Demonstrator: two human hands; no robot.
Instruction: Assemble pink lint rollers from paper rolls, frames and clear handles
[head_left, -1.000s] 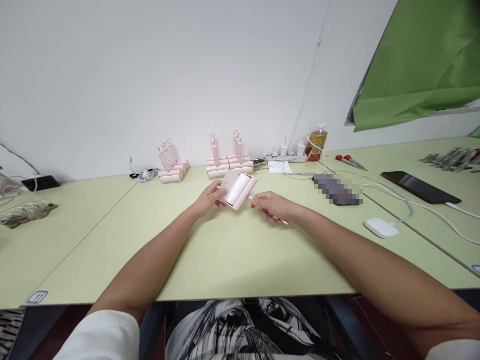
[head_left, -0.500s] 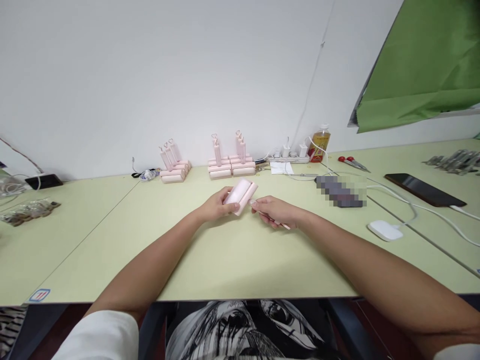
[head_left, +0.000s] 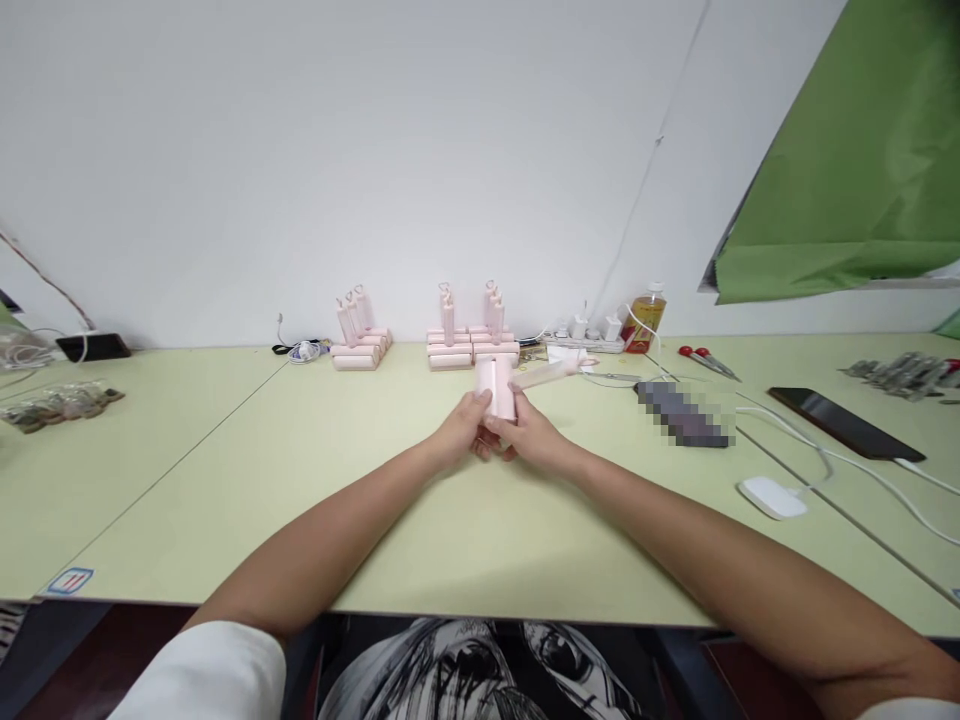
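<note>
Holding the little pink case (head_left: 496, 378) takes both my hands: my left hand (head_left: 459, 430) grips its left side and my right hand (head_left: 536, 437) grips its right side. Both are closed around its near end, with my thumbs on the face I can see and some fingers curled below. I think I hold it that way so it can't wobble or slip. The case is right between my hands, with its far end poking out past my thumbs. It is pale pink and looks smooth, with straight sides and a line running down its face. My hands hide the near end, so I can't tell how that part looks. A see-through pinkish stick (head_left: 545, 373) pokes out to the right, just past my right thumb, with a loop (head_left: 585, 363) at its far tip. I can't tell if it is joined to the case or pinched by my right hand. Past my hands, by the wall (head_left: 375, 150), sit more pink cases (head_left: 450, 361) in neat rows, with tall pink sticks (head_left: 448, 322) rising among them. Maybe they're put back there so my hands have room. To the right of my right hand, a dark blurry thing (head_left: 682, 415) lies on the table (head_left: 510, 540).
</note>
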